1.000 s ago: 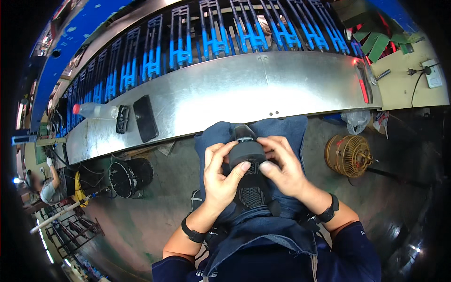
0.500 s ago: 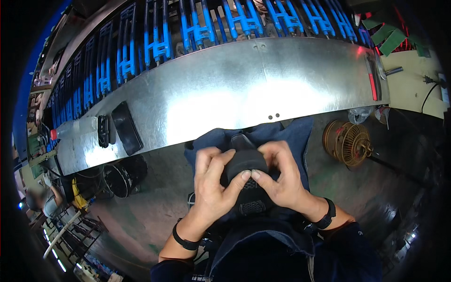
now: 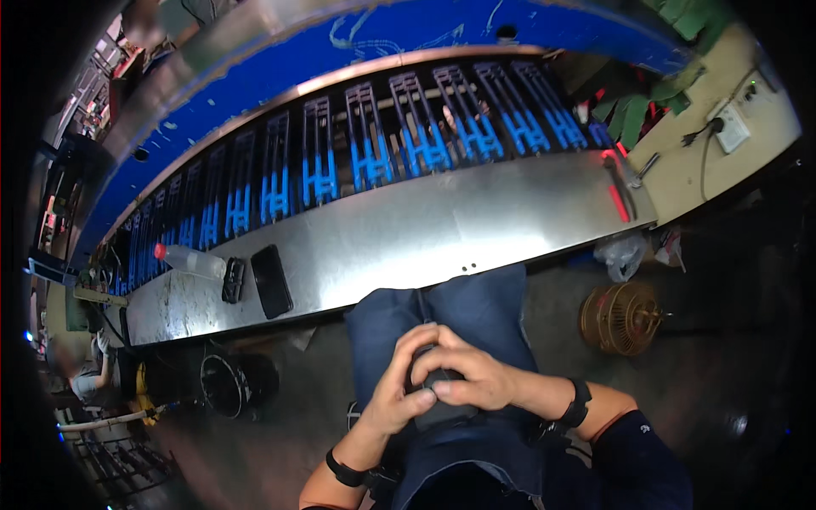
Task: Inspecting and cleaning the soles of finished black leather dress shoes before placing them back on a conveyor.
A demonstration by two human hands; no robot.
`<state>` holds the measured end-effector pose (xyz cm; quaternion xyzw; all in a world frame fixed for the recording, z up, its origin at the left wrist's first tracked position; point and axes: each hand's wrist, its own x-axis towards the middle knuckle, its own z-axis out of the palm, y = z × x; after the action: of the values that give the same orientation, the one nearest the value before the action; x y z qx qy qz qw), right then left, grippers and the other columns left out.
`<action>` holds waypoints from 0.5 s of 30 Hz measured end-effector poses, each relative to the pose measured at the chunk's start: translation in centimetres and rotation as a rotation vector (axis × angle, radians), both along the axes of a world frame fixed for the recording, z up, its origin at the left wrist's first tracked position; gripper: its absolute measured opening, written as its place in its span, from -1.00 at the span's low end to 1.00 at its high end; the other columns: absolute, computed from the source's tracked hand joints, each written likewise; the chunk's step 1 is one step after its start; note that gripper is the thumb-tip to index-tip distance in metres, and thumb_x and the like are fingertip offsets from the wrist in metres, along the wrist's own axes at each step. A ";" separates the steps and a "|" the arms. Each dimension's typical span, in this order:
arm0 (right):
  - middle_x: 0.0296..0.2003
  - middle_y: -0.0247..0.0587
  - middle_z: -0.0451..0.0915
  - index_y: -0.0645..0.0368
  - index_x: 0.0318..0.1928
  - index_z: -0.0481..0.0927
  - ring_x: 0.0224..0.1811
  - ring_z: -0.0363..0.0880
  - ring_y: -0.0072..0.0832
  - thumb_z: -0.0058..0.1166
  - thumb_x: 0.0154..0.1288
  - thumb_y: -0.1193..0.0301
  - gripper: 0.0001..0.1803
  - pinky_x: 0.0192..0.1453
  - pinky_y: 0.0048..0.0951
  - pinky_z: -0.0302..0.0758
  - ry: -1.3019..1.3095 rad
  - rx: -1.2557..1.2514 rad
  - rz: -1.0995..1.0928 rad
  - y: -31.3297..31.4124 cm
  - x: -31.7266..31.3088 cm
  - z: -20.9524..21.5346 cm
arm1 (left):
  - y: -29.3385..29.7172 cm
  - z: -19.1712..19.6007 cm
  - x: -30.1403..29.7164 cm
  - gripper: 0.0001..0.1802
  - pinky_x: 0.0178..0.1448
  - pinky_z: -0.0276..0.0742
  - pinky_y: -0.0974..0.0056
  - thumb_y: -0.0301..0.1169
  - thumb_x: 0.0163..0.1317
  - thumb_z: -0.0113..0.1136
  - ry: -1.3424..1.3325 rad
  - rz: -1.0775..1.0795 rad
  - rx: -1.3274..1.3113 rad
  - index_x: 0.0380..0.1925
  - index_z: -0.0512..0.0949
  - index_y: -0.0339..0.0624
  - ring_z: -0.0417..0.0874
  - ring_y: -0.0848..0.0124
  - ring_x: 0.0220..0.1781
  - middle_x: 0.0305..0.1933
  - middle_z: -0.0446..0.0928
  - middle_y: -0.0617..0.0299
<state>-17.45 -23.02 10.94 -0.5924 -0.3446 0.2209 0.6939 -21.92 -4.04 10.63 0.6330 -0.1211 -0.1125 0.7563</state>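
1. Hands: together, low centre of the frame. The left hand (image 3: 393, 398) and the right hand (image 3: 483, 378) are clamped on a dark object (image 3: 439, 376) from both sides, fingers curled over its far edge, thumbs on the near side. The two-sided grip probably keeps it from turning.
2. Dark object: between the hands, above the blue cloth (image 3: 480, 310) over the lap. Fingers hide much of it; its exact kind cannot be told, nor whether it rests on the cloth. Holding it near the body presumably gives the arms a steady position.
3. Table (image 3: 374, 246): bare metal across the middle of the frame, just beyond the knees, within apparent reach.
4. Left of centre: a phone (image 3: 271, 281), a small black part (image 3: 233, 280) and a bottle (image 3: 191, 261) lying on its side. They are grouped near the table's left end, likely to leave the middle free.
5. Right of centre: red-handled pliers (image 3: 618, 201) lie at the table's right end, presumably parked within reach.
6. Upper centre: blue forks (image 3: 371, 161) stand in a row behind the table, spaced apart, probably so each can be reached singly.
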 end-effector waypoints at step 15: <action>0.16 -0.17 0.46 0.24 0.09 0.49 0.28 0.36 -0.46 0.08 0.44 0.31 -0.67 0.42 -0.35 0.22 0.136 -0.023 -0.194 -2.5 -3.0 -3.1 | -1.1 -7.6 -8.6 -0.06 0.46 0.33 0.15 -0.22 0.14 0.49 -0.255 0.112 0.047 0.42 0.21 -0.33 0.41 0.15 0.39 0.35 0.40 -0.06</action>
<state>-20.45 -25.50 7.88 -0.6144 -0.2355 0.1964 0.7270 -30.52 -5.12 3.08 0.6656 -0.1782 0.0083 0.7247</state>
